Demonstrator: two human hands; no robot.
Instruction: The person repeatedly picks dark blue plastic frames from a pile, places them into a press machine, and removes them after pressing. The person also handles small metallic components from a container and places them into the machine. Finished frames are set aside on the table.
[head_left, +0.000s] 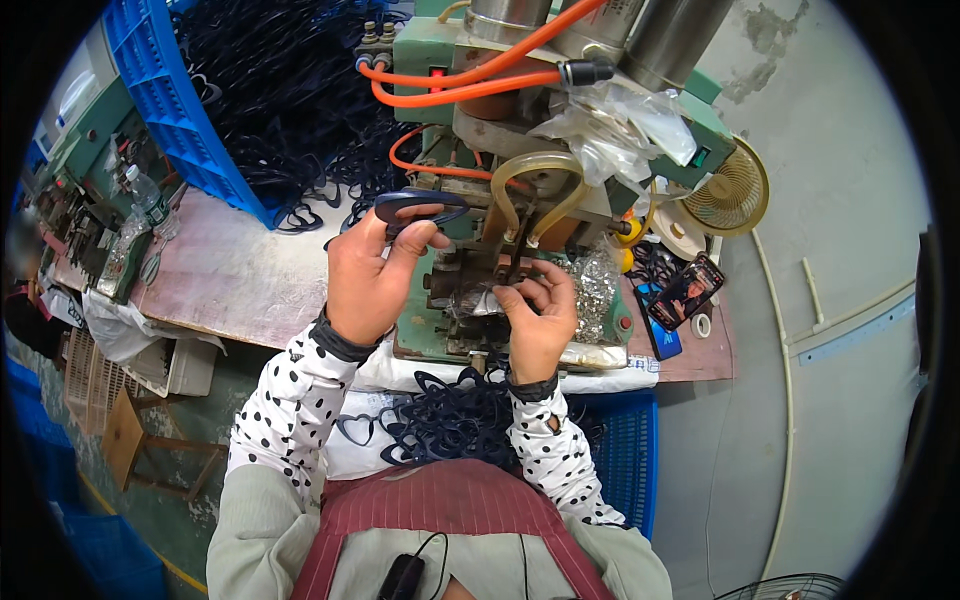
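Seems mid-batch: holding one navy band (425, 197) — maybe more — pinched in the left hand (370, 280), by the left front of the green press (490, 130); reaching, well apart, to that press's front with the right hand (543, 315), curled toward its thumb, cannot tell on what. Likely leaves plenty undone; cannot tell finished from unfinished. Count one near heap (450, 415) before the press, one far heap (280, 110) left of it in one blue crate (185, 135), both too tangled to tally; one fan (733, 190) and one phone (688, 293) right of it.

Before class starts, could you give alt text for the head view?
A person's left hand holds a dark loop; the right hand is at a green machine. Similar loops lie heaped in a blue crate and beside a red apron.
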